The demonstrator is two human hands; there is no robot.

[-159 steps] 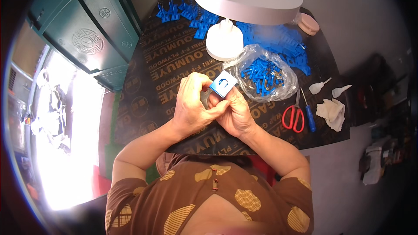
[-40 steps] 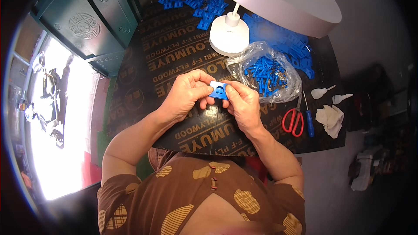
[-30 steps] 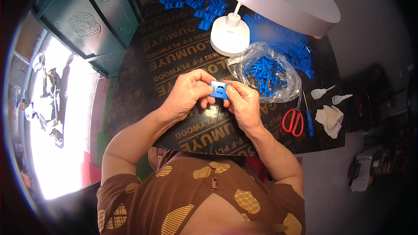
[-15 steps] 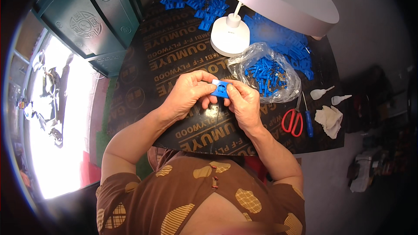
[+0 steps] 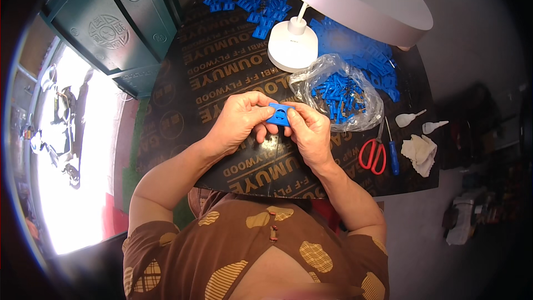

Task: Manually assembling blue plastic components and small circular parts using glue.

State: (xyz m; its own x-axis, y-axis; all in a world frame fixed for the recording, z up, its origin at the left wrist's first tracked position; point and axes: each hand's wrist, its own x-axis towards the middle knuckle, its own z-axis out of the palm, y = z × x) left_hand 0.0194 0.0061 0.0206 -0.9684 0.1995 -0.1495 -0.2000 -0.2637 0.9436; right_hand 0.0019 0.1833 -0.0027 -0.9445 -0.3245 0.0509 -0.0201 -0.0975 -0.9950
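Note:
A small flat blue plastic plate (image 5: 281, 115) with a round cut-out in its middle is held over the near part of the dark plywood table (image 5: 233, 78). My left hand (image 5: 242, 119) pinches its left edge between thumb and fingers. On its right edge, my right hand (image 5: 308, 131) grips with the thumb on top; its other fingers are partly hidden. Just beyond the right hand lies an open clear plastic bag (image 5: 373, 115) holding many small blue parts (image 5: 337, 95) with metal bits among them.
A white lamp (image 5: 293, 47) with a wide round head overhangs a heap of blue plates (image 5: 383, 66). Blue pieces with springs (image 5: 266, 16) stand at the far edge. Red-handled scissors (image 5: 372, 156), a blue screwdriver (image 5: 393, 157), white squeeze bulbs (image 5: 406, 119) and a cloth (image 5: 420, 154) lie right.
The blue plate has tilted slightly, and the bright glare on its upper left corner is gone. Both hands keep their grip at nearly the same spot.

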